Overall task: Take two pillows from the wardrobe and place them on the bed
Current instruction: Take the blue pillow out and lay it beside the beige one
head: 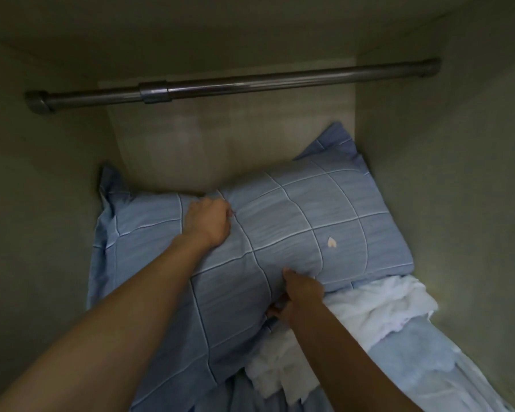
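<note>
A blue pillow (318, 221) with a white grid pattern and a small pale heart mark lies inside the wardrobe (428, 173), on top of other bedding. My left hand (208, 224) grips the pillow's far upper side, fingers curled into the fabric. My right hand (298, 295) holds the pillow's near edge, thumb on top and fingers tucked underneath. More blue grid fabric (131, 248) spreads out to the left beneath the pillow; whether it is a second pillow I cannot tell.
A metal hanging rod (235, 84) spans the wardrobe above the pillow. White fluffy bedding (378, 304) and pale blue cloth (422, 352) lie under and to the right of the pillow. The wardrobe's side walls stand close on both sides.
</note>
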A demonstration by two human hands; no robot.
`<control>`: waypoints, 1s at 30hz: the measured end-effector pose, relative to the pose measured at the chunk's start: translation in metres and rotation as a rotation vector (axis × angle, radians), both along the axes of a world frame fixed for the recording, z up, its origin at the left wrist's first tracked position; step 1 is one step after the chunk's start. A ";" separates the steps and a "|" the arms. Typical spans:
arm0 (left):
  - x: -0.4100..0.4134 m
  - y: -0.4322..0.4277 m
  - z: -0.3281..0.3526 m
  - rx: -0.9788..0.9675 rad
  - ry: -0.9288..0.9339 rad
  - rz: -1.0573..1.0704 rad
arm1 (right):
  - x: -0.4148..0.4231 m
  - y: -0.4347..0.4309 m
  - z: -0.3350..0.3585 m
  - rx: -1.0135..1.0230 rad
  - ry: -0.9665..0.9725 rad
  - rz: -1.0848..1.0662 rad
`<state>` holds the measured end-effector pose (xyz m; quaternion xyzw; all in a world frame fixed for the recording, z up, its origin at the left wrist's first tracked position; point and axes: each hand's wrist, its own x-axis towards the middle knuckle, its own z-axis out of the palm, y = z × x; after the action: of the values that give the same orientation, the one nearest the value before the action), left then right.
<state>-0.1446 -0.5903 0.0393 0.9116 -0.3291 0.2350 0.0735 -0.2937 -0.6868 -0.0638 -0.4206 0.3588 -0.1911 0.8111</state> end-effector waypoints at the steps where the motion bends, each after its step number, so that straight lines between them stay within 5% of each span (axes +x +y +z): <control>1: 0.000 0.002 0.001 -0.051 0.008 -0.023 | 0.001 -0.002 0.001 -0.010 0.007 -0.012; 14: -0.036 0.014 0.014 -0.892 0.146 -0.422 | -0.025 0.017 0.008 0.037 -0.279 -0.308; 25: -0.085 0.031 -0.003 -1.206 0.281 -0.563 | -0.056 0.058 -0.004 -0.255 -0.371 -0.518; 30: -0.126 0.036 -0.004 -1.192 0.306 -0.621 | -0.099 0.065 0.000 -0.322 -0.371 -0.579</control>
<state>-0.2703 -0.5548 0.0356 0.6019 -0.3758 0.2127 0.6718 -0.3927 -0.6219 -0.0634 -0.3822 0.2751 -0.5393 0.6981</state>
